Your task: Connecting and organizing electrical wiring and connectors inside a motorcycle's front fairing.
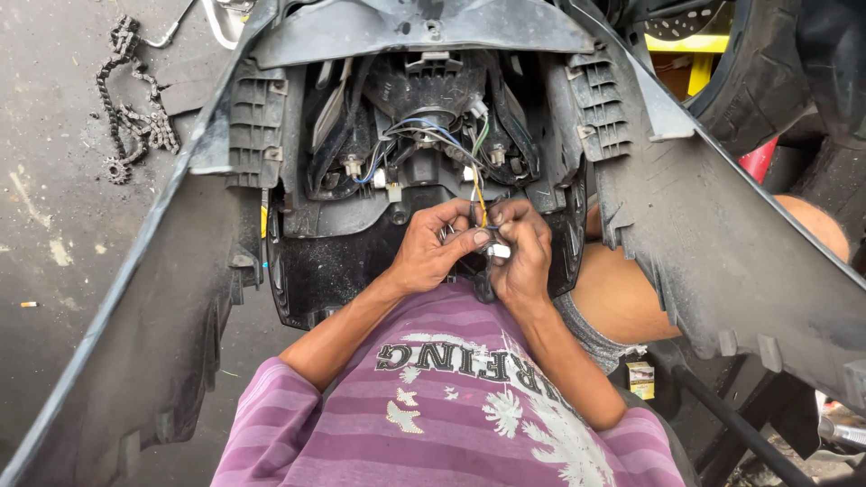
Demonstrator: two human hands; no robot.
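A large black plastic scooter front panel [722, 234] lies upside down across my lap, its inside facing up. In its middle sits the back of a headlamp housing [424, 135] with blue, white and yellow wires [451, 144] running out of it. My left hand [433, 245] and my right hand [521, 252] meet just below the housing, fingers pinched together on a small white wire connector [498, 251] at the end of the yellow wire. Part of the connector is hidden by my fingers.
A greasy drive chain with a small sprocket [131, 108] lies on the concrete floor at the upper left. A black tyre [767, 72] and a yellow stand [695, 54] are at the upper right. A small yellow box [640, 379] sits by my right elbow.
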